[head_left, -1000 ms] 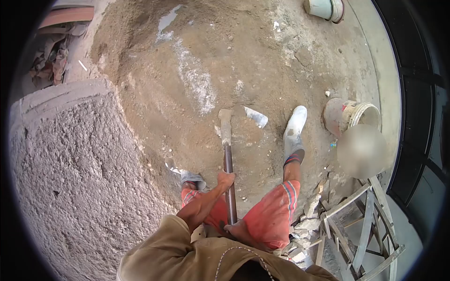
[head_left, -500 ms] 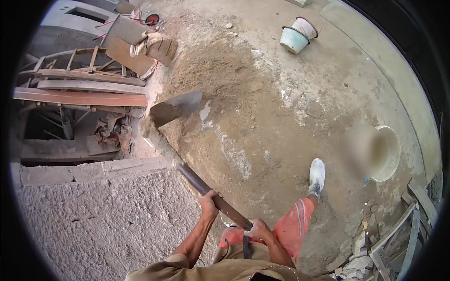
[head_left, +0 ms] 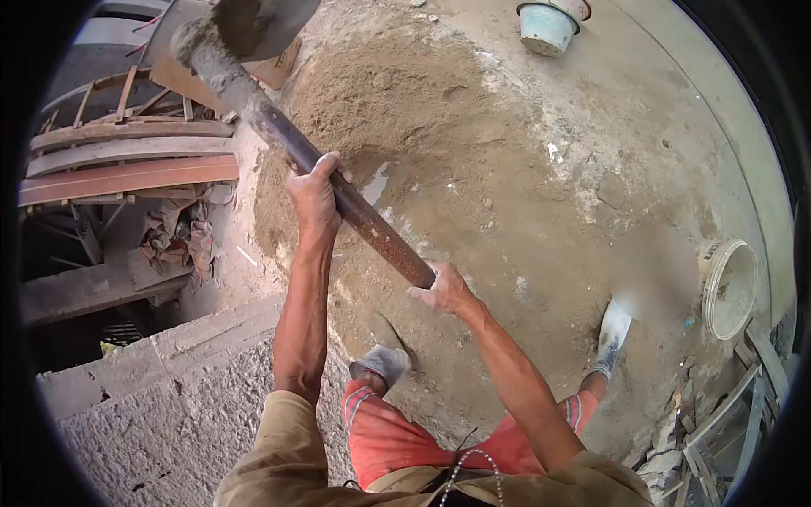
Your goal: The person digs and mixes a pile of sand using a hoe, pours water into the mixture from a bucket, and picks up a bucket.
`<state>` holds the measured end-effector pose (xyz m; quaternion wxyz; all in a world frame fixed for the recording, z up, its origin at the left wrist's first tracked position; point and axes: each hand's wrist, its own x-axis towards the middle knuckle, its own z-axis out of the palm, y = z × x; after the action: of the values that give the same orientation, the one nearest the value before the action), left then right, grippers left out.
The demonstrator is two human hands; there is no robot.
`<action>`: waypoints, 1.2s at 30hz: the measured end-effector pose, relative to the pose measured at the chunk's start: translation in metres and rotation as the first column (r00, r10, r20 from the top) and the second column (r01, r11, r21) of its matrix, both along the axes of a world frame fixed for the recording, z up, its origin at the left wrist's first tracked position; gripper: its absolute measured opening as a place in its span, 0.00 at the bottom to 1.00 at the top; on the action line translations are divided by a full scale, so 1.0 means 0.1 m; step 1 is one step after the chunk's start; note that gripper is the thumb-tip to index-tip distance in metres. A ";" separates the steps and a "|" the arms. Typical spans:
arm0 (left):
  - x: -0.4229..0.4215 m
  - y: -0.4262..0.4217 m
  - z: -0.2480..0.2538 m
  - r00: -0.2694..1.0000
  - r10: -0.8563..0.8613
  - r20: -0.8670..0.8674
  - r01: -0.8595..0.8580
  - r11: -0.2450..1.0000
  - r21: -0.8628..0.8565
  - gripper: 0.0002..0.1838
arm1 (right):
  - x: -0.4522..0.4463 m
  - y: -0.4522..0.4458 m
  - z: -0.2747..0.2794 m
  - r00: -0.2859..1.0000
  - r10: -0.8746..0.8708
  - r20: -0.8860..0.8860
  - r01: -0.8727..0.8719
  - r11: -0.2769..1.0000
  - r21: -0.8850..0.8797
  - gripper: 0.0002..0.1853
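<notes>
Both hands grip a large hoe [head_left: 384,241], raised in front of me. Its thick handle runs from lower right to upper left, and the part near the head is caked with grey mortar. The wide metal blade [head_left: 283,25] hangs at the top left, partly cut off by the edge of the view. My left hand [head_left: 314,198] is wrapped round the middle of the handle. Close to the butt end, my right hand [head_left: 445,289] is closed round it. Beneath the handle lies a heap of sandy mix [head_left: 380,101], with a small wet patch [head_left: 378,182] in it.
Teal and white buckets [head_left: 547,29] stand at the top right, and a pale bucket [head_left: 732,291] at the right. Curved timber frames and planks [head_left: 131,169] lie over an opening at left. Rough concrete [head_left: 203,422] is at lower left, scrap wood [head_left: 735,422] at lower right.
The hoe has risen up and away from the heap, its blade now higher at the top left. Both hands have moved forward with it, and my left foot has come into view.
</notes>
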<state>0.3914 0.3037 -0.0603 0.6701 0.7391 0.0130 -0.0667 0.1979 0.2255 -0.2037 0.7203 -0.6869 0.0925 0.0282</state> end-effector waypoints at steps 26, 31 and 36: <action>-4.06 0.62 -1.87 0.237 0.363 -0.901 -0.028 0.930 0.367 0.05 | -3.60 0.32 1.40 0.255 0.213 -0.943 -0.071 0.977 0.201 0.13; -4.03 0.51 -1.46 0.175 0.283 -0.943 -0.249 0.939 0.236 0.03 | -3.72 0.15 1.42 0.373 0.129 -0.919 -0.221 0.974 0.047 0.15; -2.14 0.77 -2.05 0.555 -0.306 -0.774 -0.422 0.698 -0.579 0.07 | -2.53 0.55 0.11 0.698 -0.157 -0.699 -0.326 0.799 -0.505 0.21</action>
<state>0.1775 0.3807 -0.2654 0.8133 0.2943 0.3267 -0.3811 -0.0551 0.2804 -0.1923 0.3722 -0.8144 0.3331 0.2956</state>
